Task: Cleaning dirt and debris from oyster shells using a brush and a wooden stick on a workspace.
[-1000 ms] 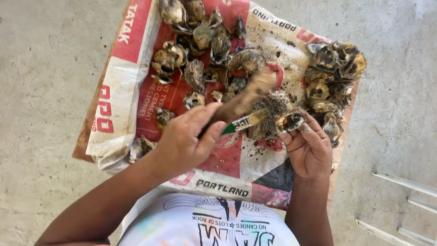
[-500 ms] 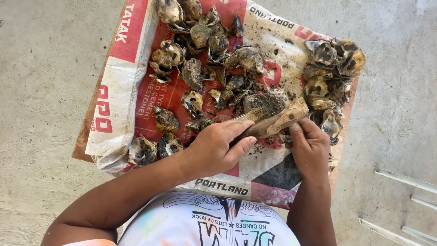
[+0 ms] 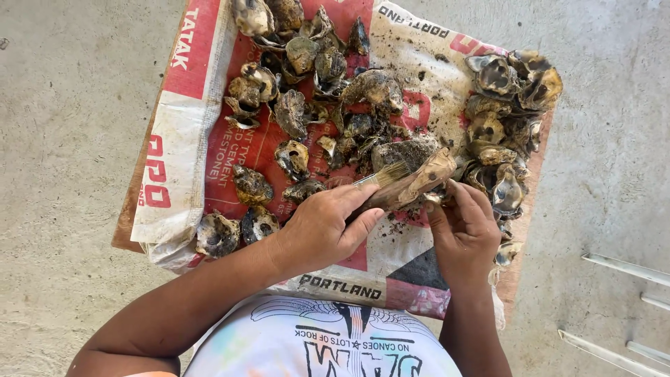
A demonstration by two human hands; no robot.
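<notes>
**Brushing a muddy oyster shell over a spread sack**

Your left hand [image 3: 324, 230] is closed around the handle of a small brush [image 3: 384, 176], whose pale bristles point up and to the right and lie against the shell. Your right hand [image 3: 464, 227] pinches the lower edge of a long, mud-coated oyster shell [image 3: 412, 185] between thumb and fingertips, tilting it so that its upper end rises toward the right. The two hands sit close together, and the shell bridges the gap between them, just above your knuckles and over the middle of the sack.

The step in hand appears to be scrubbing mud off this one shell. The next move likely calls for a firm pinch from the right hand while the left draws the bristles along the shell's length, since loose grit already lies under it.

Outward from the hands, a heap of dark oysters [image 3: 307, 91] lies up and to the left, and a second cluster of shells [image 3: 506, 105] lies to the upper right. All rest on a red-and-white woven sack [image 3: 181, 139] spread over a concrete floor [image 3: 63, 105].
</notes>
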